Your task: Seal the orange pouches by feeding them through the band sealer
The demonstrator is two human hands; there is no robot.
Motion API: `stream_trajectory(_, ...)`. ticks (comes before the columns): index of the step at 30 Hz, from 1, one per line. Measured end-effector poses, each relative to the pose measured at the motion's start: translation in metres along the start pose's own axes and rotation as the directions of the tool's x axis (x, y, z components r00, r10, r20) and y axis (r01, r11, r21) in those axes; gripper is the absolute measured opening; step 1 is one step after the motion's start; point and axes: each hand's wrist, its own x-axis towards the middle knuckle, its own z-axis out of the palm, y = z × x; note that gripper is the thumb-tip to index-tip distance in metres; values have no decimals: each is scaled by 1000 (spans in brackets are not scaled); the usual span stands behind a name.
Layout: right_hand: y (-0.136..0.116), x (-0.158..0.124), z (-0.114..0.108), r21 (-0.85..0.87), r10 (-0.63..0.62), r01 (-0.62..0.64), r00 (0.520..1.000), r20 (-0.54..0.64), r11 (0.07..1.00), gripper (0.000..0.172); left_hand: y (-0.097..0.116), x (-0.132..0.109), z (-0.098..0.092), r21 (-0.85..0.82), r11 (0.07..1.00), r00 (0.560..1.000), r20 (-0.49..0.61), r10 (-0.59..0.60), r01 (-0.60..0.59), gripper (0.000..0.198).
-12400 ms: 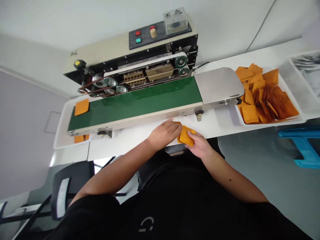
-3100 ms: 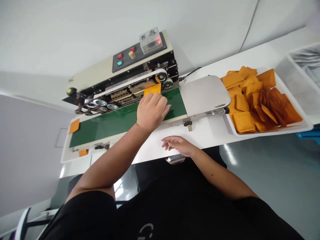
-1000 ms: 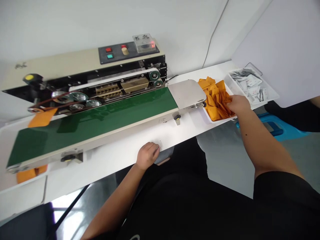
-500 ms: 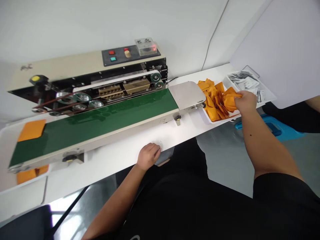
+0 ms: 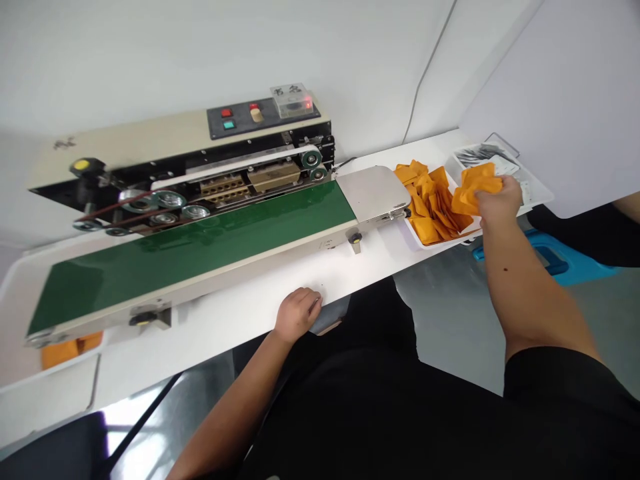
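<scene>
My right hand is closed on several orange pouches, held above the right side of a white tray. More orange pouches lie heaped in that tray, just left of and below the hand. My left hand rests on the front edge of the white table with its fingers curled together, and nothing shows in it. Beyond it stands a band sealing machine with a green conveyor belt. A flat metal plate extends the belt's right end, beside the heaped pouches.
A second white tray with grey-silver packets stands at the far right. Under the belt's left end, a white bin holds an orange pouch. A blue stool is below right, close to another person's dark clothing.
My right hand has lifted the pouches up and slightly right from the heap. The pouch on the belt's left end is gone from the belt. My left hand stays put.
</scene>
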Motion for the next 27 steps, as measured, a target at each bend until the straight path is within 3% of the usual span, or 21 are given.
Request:
stream_trajectory(2, -6, 4, 2, 208, 68, -40, 989, -128, 977, 40, 1, 3, -1, -14, 1000, 1000, -8, -9, 9, 22)
stream_trajectory(5, -20, -1, 3, 411, 185, -118, 974, -129, 904, 42, 8, 15, -1, -114, 991, 997, -33, -69, 64, 22)
stream_trajectory(7, -33, -24, 3, 511, 230, -181, 973, -34, 840, 38, 19, 28, 1, -259, 954, 985, -41, -166, 150, 21)
stream_trajectory(9, -45, -66, 3, 559, 209, -259, 966, 153, 788, 34, 37, 44, 3, -470, 840, 951, -1, -309, 272, 18)
stream_trajectory(11, -52, -124, 6, 556, 104, -334, 909, 404, 761, 37, 60, 63, 2, -736, 579, 894, 81, -440, 351, 24)
stream_trajectory(13, -54, -185, 12, 524, 48, -408, 820, 570, 747, 49, 84, 81, -3, -916, 232, 875, 202, -439, 328, 50)
stream_trajectory(15, -53, -238, 20, 439, 39, -467, 717, 696, 768, 50, 104, 97, -10, -955, -34, 867, 281, -412, 293, 66)
stream_trajectory(17, -51, -274, 31, 362, 33, -462, 652, 758, 810, 51, 118, 107, -17, -950, -213, 849, 302, -434, 229, 70)
stream_trajectory(21, -48, -304, 49, 253, 46, -425, 579, 814, 869, 73, 119, 106, -21, -931, -331, 795, 316, -518, 155, 58)
stream_trajectory(24, -45, -309, 56, 250, 58, -404, 614, 787, 880, 87, 108, 94, -16, -914, -376, 742, 359, -566, 155, 49)
stream_trajectory(27, -41, -315, 62, 258, 69, -390, 654, 753, 884, 70, 99, 83, -9, -912, -389, 709, 360, -607, 130, 49)
